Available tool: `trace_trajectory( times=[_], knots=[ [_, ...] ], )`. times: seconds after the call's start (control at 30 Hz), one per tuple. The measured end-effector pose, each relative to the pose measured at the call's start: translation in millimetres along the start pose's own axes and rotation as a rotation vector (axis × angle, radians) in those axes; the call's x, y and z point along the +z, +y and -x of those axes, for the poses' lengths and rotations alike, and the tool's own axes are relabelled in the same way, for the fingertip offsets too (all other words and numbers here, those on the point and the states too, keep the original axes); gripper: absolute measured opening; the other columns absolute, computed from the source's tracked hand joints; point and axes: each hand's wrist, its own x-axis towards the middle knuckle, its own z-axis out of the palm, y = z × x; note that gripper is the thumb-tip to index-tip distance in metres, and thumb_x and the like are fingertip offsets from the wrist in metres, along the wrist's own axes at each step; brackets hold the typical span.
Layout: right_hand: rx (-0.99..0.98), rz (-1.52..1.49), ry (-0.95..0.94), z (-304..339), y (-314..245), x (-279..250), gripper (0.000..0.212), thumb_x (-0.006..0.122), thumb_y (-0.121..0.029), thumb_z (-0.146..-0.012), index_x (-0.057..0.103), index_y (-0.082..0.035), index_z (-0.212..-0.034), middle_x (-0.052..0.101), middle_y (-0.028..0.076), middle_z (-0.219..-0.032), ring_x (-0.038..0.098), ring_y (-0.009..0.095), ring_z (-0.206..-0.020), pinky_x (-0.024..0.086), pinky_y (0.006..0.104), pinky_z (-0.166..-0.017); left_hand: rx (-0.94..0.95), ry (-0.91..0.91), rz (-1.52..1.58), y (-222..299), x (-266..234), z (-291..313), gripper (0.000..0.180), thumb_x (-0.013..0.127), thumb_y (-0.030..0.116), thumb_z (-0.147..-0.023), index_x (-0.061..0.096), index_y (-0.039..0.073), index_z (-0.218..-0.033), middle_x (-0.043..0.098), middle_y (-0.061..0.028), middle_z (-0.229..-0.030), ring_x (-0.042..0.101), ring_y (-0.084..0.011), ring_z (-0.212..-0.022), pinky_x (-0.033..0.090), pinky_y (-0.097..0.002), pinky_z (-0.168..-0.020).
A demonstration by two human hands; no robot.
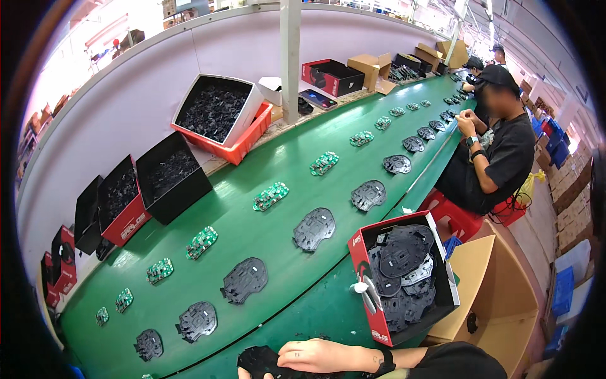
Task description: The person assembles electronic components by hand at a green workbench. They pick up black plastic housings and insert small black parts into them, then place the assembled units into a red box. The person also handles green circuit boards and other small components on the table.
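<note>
At the bottom edge, my right hand (312,355) bends its fingers down onto a black plastic shell (257,357), which looks like the flat shells on the belt. Only fingertips of my left hand (243,374) show at the frame's lower border, gripping the same shell from its near side. More dark plastic lies under my right hand, too hidden to make out. Just beyond my right forearm stands a red and black box (372,316) piled with black plastic shells (404,252).
The green conveyor belt (284,240) carries a row of black shells (245,280) and a row of green circuit boards (202,242). Boxes of small black parts (214,114) line the far side. At right are an open carton (505,309) and a seated co-worker (505,126).
</note>
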Motion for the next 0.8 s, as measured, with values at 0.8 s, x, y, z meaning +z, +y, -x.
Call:
trace_trajectory(
  times=[0.8],
  knots=[
    [0.005, 0.058, -0.001, -5.8, -5.0, -0.5, 0.019, 0.058, -0.012, -0.092, 0.059, -0.004, -0.109, 0.060, 0.008, -0.108, 0.064, 0.026, -0.087, 0.054, 0.0342, -0.072, -0.240, -0.028, -0.028, -8.6, -13.8, 5.1, 0.058, 0.054, 0.006, -0.091, 0.030, -0.004, -0.143, 0.049, -0.0143, -0.134, 0.053, -0.0218, -0.115, 0.046, -0.0326, -0.093]
  ],
)
